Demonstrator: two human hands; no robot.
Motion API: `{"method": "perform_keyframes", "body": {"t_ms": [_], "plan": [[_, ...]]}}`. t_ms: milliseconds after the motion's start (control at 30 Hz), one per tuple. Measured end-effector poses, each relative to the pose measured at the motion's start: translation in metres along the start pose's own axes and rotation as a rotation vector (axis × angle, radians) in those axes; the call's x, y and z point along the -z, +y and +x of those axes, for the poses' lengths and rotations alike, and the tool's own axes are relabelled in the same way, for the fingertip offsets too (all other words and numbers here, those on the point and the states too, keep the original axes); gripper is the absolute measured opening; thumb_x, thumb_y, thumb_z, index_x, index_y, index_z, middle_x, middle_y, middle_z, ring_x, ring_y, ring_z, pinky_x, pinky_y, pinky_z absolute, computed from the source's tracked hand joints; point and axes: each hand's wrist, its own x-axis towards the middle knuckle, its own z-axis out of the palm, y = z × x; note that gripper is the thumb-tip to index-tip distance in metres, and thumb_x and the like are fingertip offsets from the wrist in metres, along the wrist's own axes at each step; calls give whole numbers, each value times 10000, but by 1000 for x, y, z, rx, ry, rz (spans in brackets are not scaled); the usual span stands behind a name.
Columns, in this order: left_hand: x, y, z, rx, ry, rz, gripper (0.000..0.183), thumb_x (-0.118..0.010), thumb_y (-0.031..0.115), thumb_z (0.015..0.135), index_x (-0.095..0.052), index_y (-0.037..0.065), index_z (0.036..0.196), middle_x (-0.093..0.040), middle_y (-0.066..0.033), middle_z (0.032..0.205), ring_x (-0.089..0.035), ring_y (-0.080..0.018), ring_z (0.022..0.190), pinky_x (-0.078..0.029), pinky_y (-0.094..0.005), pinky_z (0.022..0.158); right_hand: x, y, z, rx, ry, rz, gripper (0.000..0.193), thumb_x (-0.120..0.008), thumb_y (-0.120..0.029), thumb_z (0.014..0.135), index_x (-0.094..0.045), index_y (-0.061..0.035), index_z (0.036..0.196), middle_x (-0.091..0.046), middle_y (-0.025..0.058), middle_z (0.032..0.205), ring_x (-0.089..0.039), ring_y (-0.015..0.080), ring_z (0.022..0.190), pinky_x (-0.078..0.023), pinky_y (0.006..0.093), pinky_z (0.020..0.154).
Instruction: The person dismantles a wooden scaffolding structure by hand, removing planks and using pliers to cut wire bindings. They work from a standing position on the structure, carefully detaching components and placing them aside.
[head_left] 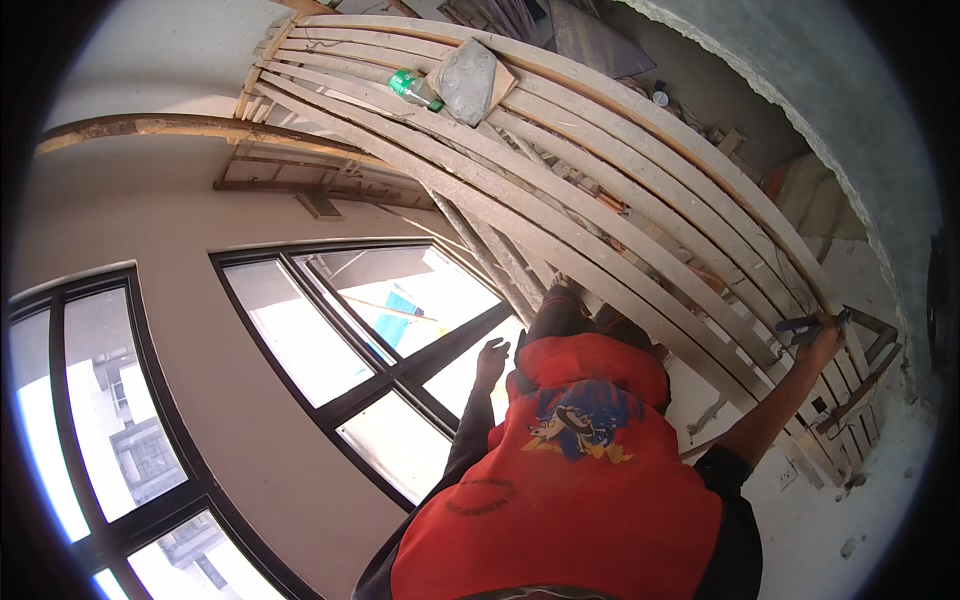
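Beside black-framed glass windows (392, 380), a slim dark-blue tool (795, 324) is being gripped by the right hand (822, 338) near gapped pale wooden slats (650, 240), risking being dropped between them through a slackened grip, while the left hand (492, 362) is being held half-open, apparently empty.

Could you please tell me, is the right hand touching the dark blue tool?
Touching. The head view shows the right hand gripping the dark blue tool, whose end sticks out beside the fingers.

Dark-blue tool (797, 325), red top (620, 510) with multicoloured print (582, 422), black window frame (395, 379)
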Motion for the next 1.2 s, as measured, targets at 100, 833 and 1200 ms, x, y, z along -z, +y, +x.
{"method": "perform_keyframes", "body": {"t_ms": [100, 833, 1200], "plan": [[-3, -31, -6, 38, 20, 3, 394, -578, 236, 896, -522, 26, 1225, -653, -117, 1040, -645, -173, 841, -502, -302, 689, -38, -15, -4, 31, 127, -66, 720, -619, 57, 741, -180, 65, 1312, -503, 215, 1035, -565, 268, 898, -494, 405, 756], [-1, 5, 17, -147, 0, -159, 387, -611, 269, 879, -564, 15, 1167, -656, -126, 922, -623, -176, 790, -509, -319, 640, -54, -24, -47, 120, -142, -185, 677, -594, 22, 718, -293, 38, 1325, -559, 169, 1040, -571, 227, 895, -457, 329, 769], [-9, 160, -24, -338, -189, 10, 382, -547, 188, 911, -507, 26, 1254, -592, -129, 1117, -587, -212, 972, -505, -329, 775, -21, -54, -72, 752, 44, -600, 562, -545, 63, 821, -320, -8, 1331, -596, 116, 1027, -588, 163, 903, -445, 273, 763]]}}
